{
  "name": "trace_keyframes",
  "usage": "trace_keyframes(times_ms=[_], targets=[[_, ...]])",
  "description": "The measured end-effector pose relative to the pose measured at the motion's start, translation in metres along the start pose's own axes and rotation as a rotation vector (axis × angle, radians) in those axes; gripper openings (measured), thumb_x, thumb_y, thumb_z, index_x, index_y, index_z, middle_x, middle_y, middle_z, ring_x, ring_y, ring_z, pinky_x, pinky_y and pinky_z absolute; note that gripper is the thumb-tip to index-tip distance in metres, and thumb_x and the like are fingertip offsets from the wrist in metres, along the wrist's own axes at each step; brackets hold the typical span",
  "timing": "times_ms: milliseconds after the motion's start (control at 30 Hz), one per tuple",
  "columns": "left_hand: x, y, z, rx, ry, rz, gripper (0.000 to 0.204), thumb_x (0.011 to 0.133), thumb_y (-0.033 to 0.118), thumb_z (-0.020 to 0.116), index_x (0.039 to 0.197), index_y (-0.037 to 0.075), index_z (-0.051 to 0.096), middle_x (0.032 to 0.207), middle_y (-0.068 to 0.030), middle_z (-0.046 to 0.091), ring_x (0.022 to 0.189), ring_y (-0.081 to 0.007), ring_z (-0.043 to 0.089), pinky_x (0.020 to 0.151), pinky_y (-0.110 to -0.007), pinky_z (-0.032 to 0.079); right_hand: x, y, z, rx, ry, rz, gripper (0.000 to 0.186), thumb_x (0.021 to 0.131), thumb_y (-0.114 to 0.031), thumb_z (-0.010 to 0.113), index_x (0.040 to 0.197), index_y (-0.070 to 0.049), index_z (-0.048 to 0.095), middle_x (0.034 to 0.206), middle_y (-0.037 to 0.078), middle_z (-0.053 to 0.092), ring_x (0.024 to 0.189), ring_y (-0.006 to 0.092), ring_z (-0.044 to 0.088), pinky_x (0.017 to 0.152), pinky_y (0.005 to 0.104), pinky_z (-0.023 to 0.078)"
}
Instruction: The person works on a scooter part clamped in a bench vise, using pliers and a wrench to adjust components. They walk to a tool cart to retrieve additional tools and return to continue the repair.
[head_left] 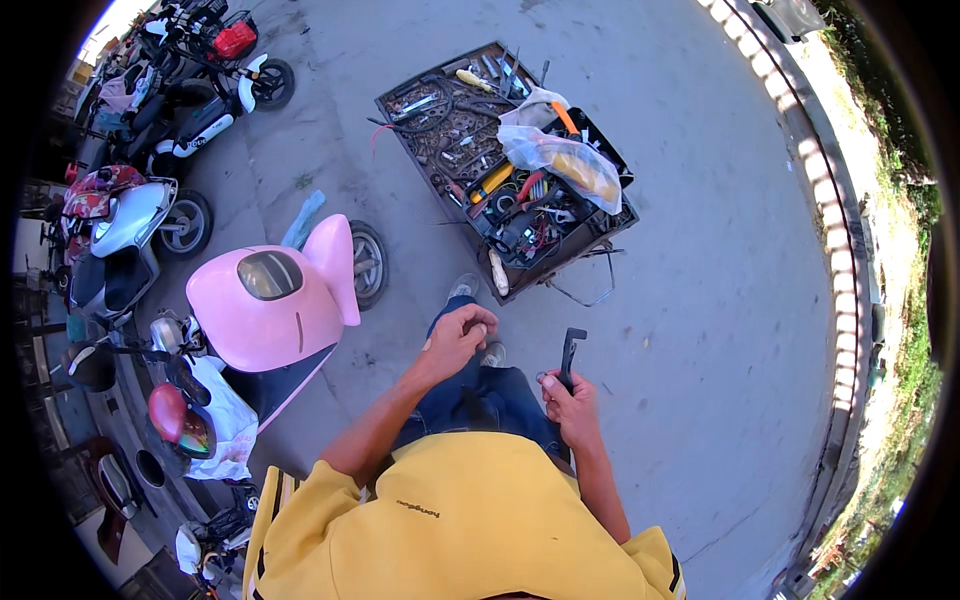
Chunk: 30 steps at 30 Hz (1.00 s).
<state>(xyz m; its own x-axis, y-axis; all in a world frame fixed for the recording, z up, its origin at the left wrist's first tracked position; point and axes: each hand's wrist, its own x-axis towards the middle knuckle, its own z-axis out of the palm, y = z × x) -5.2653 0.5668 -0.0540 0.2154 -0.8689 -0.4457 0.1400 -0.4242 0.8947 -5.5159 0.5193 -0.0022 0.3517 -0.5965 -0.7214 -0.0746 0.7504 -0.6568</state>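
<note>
In my right hand (572, 405) I hold a black hooked piece (570, 352) upright, its bent end at the top; its exact kind is not clear. A small ring-like bit shows by the fingertips of that hand. My left hand (457, 345) is held over my legs with its fingers curled in, and whatever may be inside them is hidden. Ahead of both hands lies a dark tray-like toolbox (478, 225) on the ground, filled with loose hardware, cables and tools. A clear plastic bag (565, 160) rests on its right part.
A pink scooter (235, 318) stands close on my left, with a red helmet (178, 415) and a white bag (228, 425) on it. More scooters (190, 135) are parked beyond. Grey pavement (720, 300) spreads right to a striped kerb (835, 230).
</note>
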Motion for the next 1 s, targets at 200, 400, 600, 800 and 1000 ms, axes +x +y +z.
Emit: trace_keyframes(times_ms=[200,400,600,800,1000], targets=[[0.137,0.067,-0.03,0.394,0.253,0.363,0.038,0.092,0.008,0.07,0.128,-0.001,0.06,0.118,-0.0114,0.063,0.101,-0.0189,0.063,0.083,-0.031,0.055,0.007,-0.028,-0.01,0.162,0.235,-0.122,0.016,0.097,-0.013,0.072,0.101,0.0,0.064,0.074,0.002,0.057,0.048,0.0038,0.038,0.042,0.0217,0.028],[0.265,0.091,-0.055,0.71,0.24,0.518,0.076,0.09,0.026,0.071,0.152,0.001,0.036,0.142,-0.0261,0.048,0.135,-0.044,0.045,0.115,-0.049,0.038,0.007,-0.046,0.015,0.259,0.418,-0.227,0.012,0.099,-0.012,0.069,0.099,-0.001,0.063,0.077,0.003,0.058,0.049,0.0045,0.039,0.042,0.0222,0.029],[0.272,0.052,-0.029,0.922,0.129,0.54,0.068,0.095,0.026,0.067,0.153,0.002,0.04,0.158,-0.0331,0.032,0.143,-0.051,0.035,0.119,-0.054,0.032,0.015,-0.042,0.054,0.36,0.479,-0.143,0.011,0.1,-0.011,0.068,0.099,-0.001,0.063,0.077,0.002,0.058,0.05,0.0044,0.039,0.043,0.0223,0.031],[0.251,0.051,-0.033,1.021,0.141,0.569,0.042,0.093,0.024,0.069,0.129,0.005,0.061,0.158,-0.0329,0.031,0.142,-0.0511,0.037,0.117,-0.057,0.032,0.022,-0.055,0.079,0.342,0.513,-0.075,0.013,0.099,-0.01,0.068,0.103,0.001,0.064,0.075,0.002,0.057,0.051,0.0049,0.041,0.046,0.0222,0.03],[0.271,0.071,-0.068,0.611,0.132,0.483,0.065,0.089,0.015,0.071,0.141,0.003,0.034,0.153,-0.0323,0.039,0.125,-0.048,0.056,0.099,-0.049,0.051,0.027,-0.058,0.068,0.384,0.601,-0.16,0.011,0.099,-0.01,0.067,0.1,0.0,0.063,0.077,0.003,0.057,0.05,0.0048,0.04,0.042,0.0225,0.028]])
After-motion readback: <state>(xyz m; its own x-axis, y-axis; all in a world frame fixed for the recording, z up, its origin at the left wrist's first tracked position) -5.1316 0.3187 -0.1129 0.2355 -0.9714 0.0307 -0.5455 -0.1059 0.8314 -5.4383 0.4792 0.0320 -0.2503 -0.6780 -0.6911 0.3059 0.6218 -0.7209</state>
